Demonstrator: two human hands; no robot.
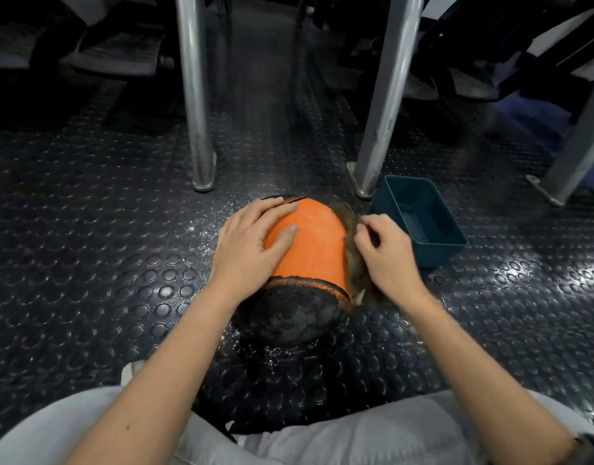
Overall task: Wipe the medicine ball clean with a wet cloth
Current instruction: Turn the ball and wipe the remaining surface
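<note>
Medicine ball (309,250) sat on the dark studded rubber floor (87,263), directly ahead of the seated person, between both hands. Its upper panel was orange and the near lower panel black and grimy, with a stitched seam between them.

Left hand (248,243) lay flat on the ball's upper left side. Its fingers (279,209) were straight and slightly apart, pressing the orange surface and curled round nothing.

Right hand (386,256) was at the ball's right side, with its fingers (366,226) curled and clamped on a brownish cloth (357,281). The cloth was bunched against the right flank of the ball, touching it along the orange panel. Motion blur there; the exact fold of the cloth could not be told.

A teal plastic tub (436,255) stood on the floor just beside the right hand, to the right of the ball and apart from it. Contents not discernible.

White specks (205,223) were scattered on the floor left of the ball. Two metal posts (196,95) (386,95) stood behind the ball. Light grey trousers (322,437) were at the lower edge of the view.
</note>
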